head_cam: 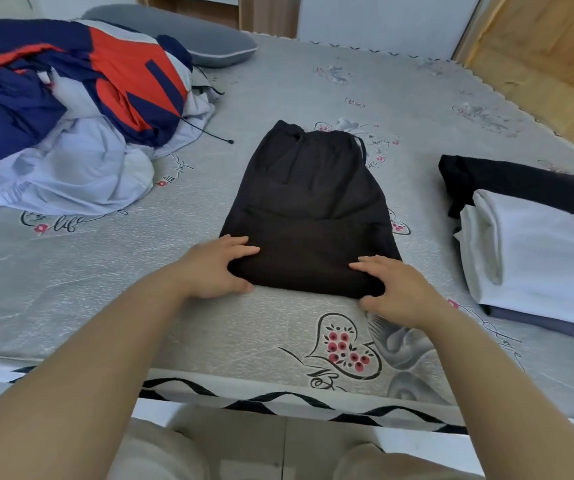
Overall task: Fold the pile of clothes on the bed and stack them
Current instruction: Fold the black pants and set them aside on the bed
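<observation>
2 hands are working on the black shorts (308,216) in the middle of the bed (278,341). The left hand (214,268) and right hand (394,292) are each pinching a near corner, fingers on top and thumb under, both grips clamped on the cloth. I think the next move is folding this near edge up toward the waistband. The pile of clothes (70,109) is waiting far left. The folded stack (535,251) is sitting on the right. Nothing is blocking the way.
</observation>
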